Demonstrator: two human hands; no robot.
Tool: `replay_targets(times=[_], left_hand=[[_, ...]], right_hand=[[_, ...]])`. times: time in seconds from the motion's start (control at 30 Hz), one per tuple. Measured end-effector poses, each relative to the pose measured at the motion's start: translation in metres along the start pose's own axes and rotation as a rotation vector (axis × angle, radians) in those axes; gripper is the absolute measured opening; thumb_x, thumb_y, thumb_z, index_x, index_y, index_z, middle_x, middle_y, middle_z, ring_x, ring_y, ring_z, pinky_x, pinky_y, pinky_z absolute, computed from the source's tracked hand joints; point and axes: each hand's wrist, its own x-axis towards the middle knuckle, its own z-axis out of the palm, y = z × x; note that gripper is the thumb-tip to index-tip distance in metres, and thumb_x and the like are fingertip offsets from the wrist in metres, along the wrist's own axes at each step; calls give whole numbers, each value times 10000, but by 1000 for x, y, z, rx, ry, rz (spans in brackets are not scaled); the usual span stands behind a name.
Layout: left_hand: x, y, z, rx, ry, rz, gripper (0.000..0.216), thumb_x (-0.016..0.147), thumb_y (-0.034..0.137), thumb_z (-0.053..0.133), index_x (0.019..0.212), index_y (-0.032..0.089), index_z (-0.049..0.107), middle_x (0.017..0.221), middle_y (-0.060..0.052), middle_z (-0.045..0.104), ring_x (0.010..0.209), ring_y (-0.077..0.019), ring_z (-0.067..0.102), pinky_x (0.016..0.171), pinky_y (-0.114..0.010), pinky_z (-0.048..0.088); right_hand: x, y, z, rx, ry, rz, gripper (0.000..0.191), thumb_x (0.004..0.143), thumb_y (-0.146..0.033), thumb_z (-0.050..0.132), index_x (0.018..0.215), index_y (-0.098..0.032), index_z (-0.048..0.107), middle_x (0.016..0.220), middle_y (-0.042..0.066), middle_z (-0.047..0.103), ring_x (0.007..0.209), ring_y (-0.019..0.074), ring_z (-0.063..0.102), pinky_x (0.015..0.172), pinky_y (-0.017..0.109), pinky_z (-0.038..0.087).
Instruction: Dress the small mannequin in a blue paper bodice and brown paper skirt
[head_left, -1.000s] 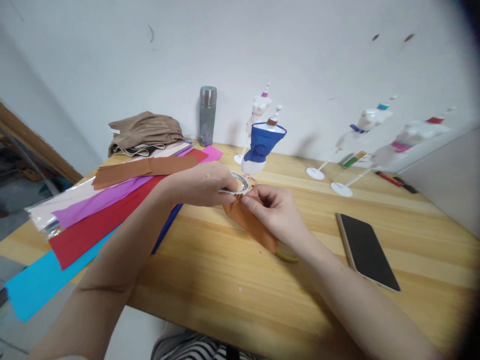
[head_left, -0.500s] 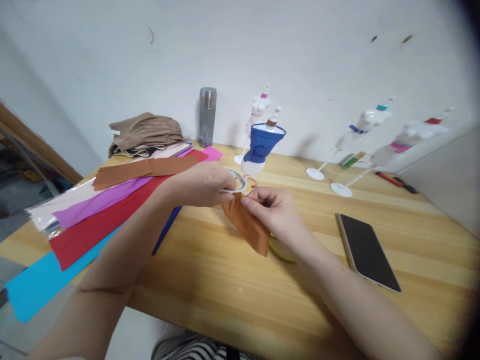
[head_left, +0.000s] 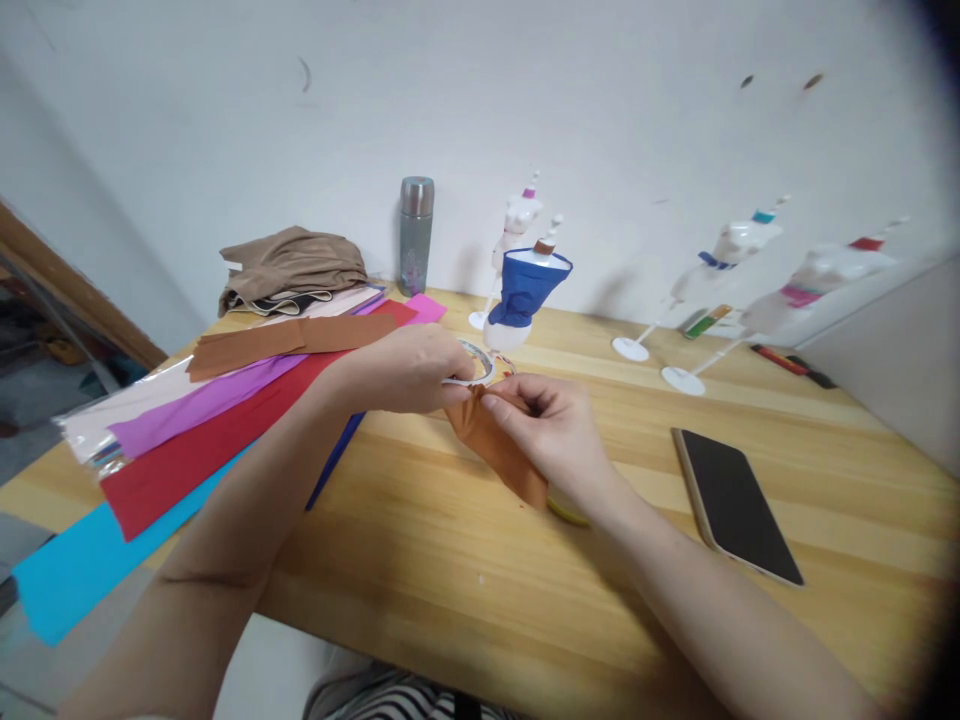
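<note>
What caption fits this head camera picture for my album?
Left hand holds a tape roll while right hand pinches brown paper over a wooden table.

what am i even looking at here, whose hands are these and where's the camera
The camera sits on a person's head, looking forward and down, so the two bare arms are that person's own. The left hand holds a tape roll; the right hand pinches a brown crepe paper strip against it. On the wooden table lie coloured paper sheets, a phone, a grey flask, folded tan cloth, and small white mannequins on stands, one wearing a blue paper dress.
</note>
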Motion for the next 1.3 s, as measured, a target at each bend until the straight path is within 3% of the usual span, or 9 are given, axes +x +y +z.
replay_targets(times=[0.27,0.6,0.83,1.3], left_hand=[[0,2,-1,24,13,-46,185,844,157,490,660,170,493,618,39,435,590,-101,340,575,-255,255],[0,4,-2,38,4,-81,223,843,161,511,639,182,422,600,35,405,579,-107,310,573,-271,240],[1,6,-2,-1,-49,-85,244,843,118,500,623,173,409,623,28,417,575,-99,314,581,-276,243],[2,4,2,98,-22,-31,167,817,105,491,658,157,500,638,34,465,584,-90,336,571,-251,252]], right_hand=[[1,0,1,247,-6,158,228,690,-437,775,687,-226,689,681,28,689,580,162,568,546,299,445],[4,9,3,556,-109,320,245,706,-411,824,722,-202,696,718,23,729,603,152,644,582,276,508],[4,11,2,336,-49,214,305,691,-467,828,673,-199,684,659,15,688,559,139,581,538,273,456],[9,19,1,343,-61,160,285,713,-443,814,664,-191,690,650,2,662,551,115,521,533,260,399]])
